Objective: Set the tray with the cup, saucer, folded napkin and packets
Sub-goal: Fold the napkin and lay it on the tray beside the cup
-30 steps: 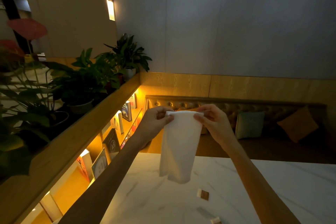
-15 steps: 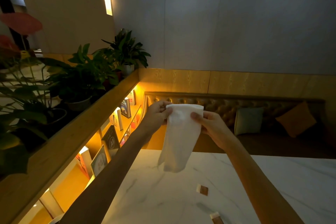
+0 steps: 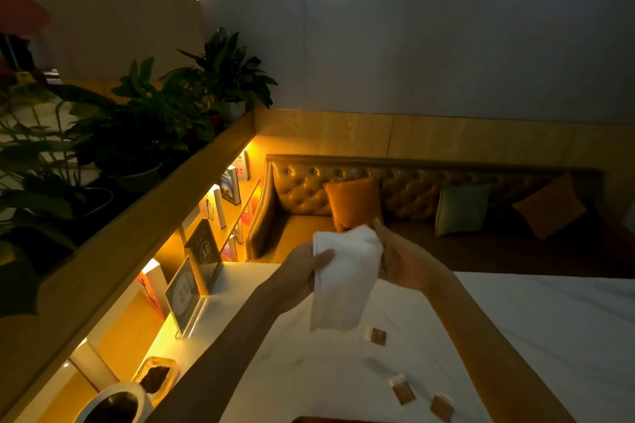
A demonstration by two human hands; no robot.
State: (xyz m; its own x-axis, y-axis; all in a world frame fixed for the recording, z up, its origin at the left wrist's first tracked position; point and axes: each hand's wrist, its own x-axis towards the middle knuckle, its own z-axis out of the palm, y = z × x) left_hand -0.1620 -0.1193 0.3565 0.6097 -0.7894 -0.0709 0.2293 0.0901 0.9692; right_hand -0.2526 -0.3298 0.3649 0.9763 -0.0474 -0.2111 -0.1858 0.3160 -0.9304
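Note:
A white napkin [image 3: 343, 278] hangs in the air above the white marble table [image 3: 532, 336], folded into a narrow strip. My left hand [image 3: 302, 271] pinches its upper left edge with the thumb on top. My right hand [image 3: 402, 257] is against its upper right side, fingers spread behind the cloth. Three small brown-and-white packets lie loose on the table: one [image 3: 376, 336] just below the napkin, two more [image 3: 402, 390] [image 3: 441, 407] nearer me. A white cup [image 3: 117, 403] stands at the bottom left. A dark strip at the bottom edge [image 3: 330, 420] may be the tray.
A small dish [image 3: 156, 376] holding something dark sits beside the cup. An acrylic sign stand [image 3: 185, 295] stands at the table's left edge next to a lit bookshelf [image 3: 220, 203]. Potted plants [image 3: 144, 134] line the ledge above. A tufted sofa with cushions [image 3: 354, 203] lies beyond the table.
The camera has tilted down, showing more table, a cup and more packets. The hands have lowered the napkin toward the table, and the right hand has shifted from pinching the top corner to its side.

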